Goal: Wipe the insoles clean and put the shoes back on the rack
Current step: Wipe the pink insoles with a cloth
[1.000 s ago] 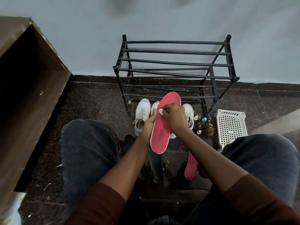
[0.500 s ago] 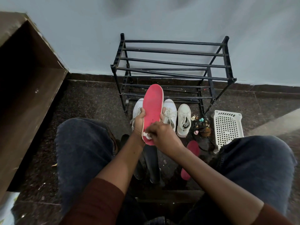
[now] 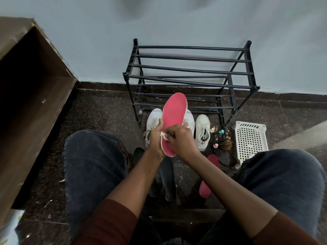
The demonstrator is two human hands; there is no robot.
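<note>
Gripping red insole [image 3: 174, 112], left fingers [image 3: 159, 125] mostly hidden; right fingers [image 3: 174, 133] pinch half-covered cloth [image 3: 164, 135].

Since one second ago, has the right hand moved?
Yes: the right hand and its cloth slid down the pink insole toward its near end, away from the rack.

It looked like a home's entry corner. A shoe rack [image 3: 192, 48] stood against a blue wall [image 3: 177, 23] on dark speckled stone floor [image 3: 106, 112], with white sneakers [image 3: 202, 131] and a plastic basket [image 3: 250, 125] beside it.
</note>
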